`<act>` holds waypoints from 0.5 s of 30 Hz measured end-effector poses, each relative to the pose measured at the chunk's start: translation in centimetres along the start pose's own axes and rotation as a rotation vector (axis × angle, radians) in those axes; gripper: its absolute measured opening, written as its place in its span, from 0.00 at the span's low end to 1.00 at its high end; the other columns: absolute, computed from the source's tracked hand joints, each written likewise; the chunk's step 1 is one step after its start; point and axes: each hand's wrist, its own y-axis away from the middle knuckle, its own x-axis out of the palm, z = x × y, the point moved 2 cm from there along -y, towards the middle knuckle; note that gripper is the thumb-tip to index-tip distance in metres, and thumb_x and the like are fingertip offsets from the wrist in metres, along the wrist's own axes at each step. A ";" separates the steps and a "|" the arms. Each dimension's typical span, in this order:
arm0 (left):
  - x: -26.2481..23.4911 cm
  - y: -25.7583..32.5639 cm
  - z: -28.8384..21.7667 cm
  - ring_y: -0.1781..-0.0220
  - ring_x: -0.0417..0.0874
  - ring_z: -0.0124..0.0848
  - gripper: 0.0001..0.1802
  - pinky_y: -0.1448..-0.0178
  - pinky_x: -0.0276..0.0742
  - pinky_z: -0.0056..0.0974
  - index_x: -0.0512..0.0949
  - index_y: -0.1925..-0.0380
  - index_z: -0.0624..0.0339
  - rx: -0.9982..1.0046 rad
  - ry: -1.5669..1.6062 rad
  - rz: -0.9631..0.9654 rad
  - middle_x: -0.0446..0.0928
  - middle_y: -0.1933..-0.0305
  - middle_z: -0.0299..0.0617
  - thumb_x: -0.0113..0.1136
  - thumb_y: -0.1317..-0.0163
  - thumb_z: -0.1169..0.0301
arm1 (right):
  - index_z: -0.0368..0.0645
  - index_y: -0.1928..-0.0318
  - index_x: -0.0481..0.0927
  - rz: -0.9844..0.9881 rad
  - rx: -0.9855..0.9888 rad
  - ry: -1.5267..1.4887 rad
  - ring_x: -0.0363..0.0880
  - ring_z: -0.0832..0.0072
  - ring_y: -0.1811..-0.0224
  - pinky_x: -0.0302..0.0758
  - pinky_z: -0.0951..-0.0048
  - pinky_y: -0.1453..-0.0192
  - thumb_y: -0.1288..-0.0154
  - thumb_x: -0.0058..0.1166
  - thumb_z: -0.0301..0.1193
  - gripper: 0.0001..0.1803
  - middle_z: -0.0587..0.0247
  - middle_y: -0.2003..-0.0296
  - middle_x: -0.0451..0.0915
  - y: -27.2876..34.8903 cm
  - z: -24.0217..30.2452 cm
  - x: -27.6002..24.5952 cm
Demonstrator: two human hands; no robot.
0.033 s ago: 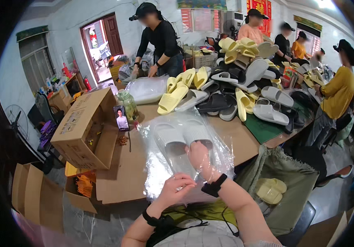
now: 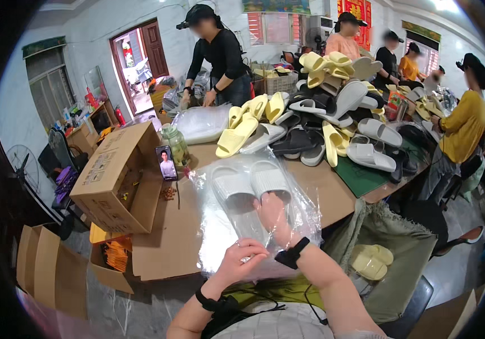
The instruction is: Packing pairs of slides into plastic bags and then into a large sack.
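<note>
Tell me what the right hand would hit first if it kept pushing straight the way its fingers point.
Probably the pair of white slide sandals inside the clear plastic bag: the right hand is reaching into the bag toward their heels, though depth is unclear.

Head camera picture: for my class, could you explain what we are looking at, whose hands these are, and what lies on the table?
The camera sits on a person's head and looks down, so the rounded picture shows their own two bare hands. The right hand reaches inside a clear plastic bag that holds a pair of white slippers. The left hand grips the bag's near edge. On the table lie a heap of yellow, white and black slippers, an open cardboard box, a phone and a glass jar. Other people work nearby.
</note>
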 end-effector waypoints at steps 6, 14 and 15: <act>-1.8 1.8 1.1 0.49 0.83 0.40 0.12 0.45 0.78 0.43 0.86 0.59 0.60 0.060 -0.287 -0.174 0.83 0.53 0.44 0.71 0.44 0.74 | 0.37 0.36 0.70 -0.064 -0.298 -0.072 0.67 0.42 0.38 0.78 0.51 0.50 0.33 0.61 0.33 0.28 0.39 0.43 0.69 5.1 -0.6 -0.4; -4.7 3.6 8.3 0.34 0.74 0.51 0.20 0.30 0.67 0.47 0.79 0.43 0.61 -0.210 -0.305 -0.476 0.73 0.35 0.58 0.57 0.32 0.65 | 0.39 0.58 0.86 0.567 -0.214 -0.460 0.83 0.67 0.67 0.78 0.69 0.62 0.36 0.66 0.31 0.10 0.57 0.68 0.83 10.2 6.5 -12.6; -4.7 3.5 8.7 0.34 0.74 0.51 0.20 0.30 0.67 0.47 0.79 0.43 0.61 -0.210 -0.305 -0.478 0.73 0.35 0.58 0.57 0.32 0.65 | 0.38 0.63 0.87 0.491 -0.089 -0.564 0.82 0.71 0.73 0.77 0.72 0.65 0.36 0.66 0.31 0.08 0.60 0.73 0.83 9.4 6.9 -13.4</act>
